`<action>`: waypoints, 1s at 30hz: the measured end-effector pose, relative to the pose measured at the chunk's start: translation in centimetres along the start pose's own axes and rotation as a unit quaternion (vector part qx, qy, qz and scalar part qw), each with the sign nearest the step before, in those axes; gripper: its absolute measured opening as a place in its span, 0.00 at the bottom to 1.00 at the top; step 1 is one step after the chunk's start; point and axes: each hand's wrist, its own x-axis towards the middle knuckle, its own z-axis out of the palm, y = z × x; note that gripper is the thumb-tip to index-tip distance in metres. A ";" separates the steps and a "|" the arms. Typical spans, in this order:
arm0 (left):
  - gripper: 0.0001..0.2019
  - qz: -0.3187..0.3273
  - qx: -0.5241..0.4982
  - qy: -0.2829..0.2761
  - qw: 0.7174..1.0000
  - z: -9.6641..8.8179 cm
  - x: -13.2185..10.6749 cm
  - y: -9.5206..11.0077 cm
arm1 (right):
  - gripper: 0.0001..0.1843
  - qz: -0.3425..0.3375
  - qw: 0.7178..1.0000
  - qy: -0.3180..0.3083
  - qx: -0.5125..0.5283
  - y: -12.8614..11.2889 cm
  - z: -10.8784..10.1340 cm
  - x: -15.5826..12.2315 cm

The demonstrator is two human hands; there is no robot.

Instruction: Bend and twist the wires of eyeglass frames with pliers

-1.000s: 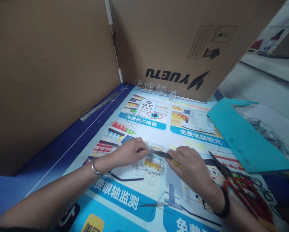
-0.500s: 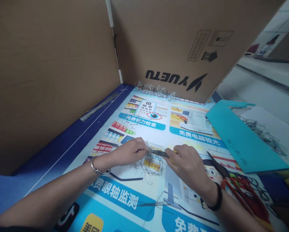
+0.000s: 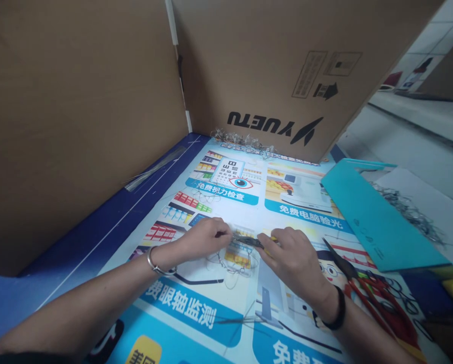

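My right hand (image 3: 289,255) is wrapped round pliers (image 3: 248,241) with dark metal jaws and a bit of yellow handle showing. The jaws point left and end right at the fingertips of my left hand (image 3: 206,238), which pinches a thin wire. Where wire and jaws meet is mostly hidden by the fingers. Below, a loose tangle of looped thin wire (image 3: 232,265) hangs or lies between both hands. Nearer to me, several straight wires (image 3: 239,320) lie on the printed sheet (image 3: 234,210).
Cardboard panels (image 3: 264,65) stand at the back and left. Wire twists (image 3: 245,139) lie along the back panel's foot. At right are a turquoise folder (image 3: 378,222), a heap of wire pieces (image 3: 410,210) and red-handled scissors (image 3: 353,278). A strip of straight wires (image 3: 154,169) lies at left.
The view has shifted slightly. Both hands hold nearly the same pose, with the pliers still at the left fingertips.
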 end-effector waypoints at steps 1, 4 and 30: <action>0.10 0.001 -0.001 0.000 1.000 0.0 0.0 0.0 | 0.09 -0.006 1.000 0.002 -0.003 0.0 -0.1 0.1; 0.10 0.001 -0.007 0.002 1.000 -0.1 0.1 0.3 | 0.08 -0.020 1.000 0.015 -0.012 0.1 -0.3 0.2; 0.09 -0.007 0.125 -0.002 0.992 0.0 -0.5 1.9 | 0.07 -0.051 0.996 0.039 -0.054 0.3 -1.3 0.4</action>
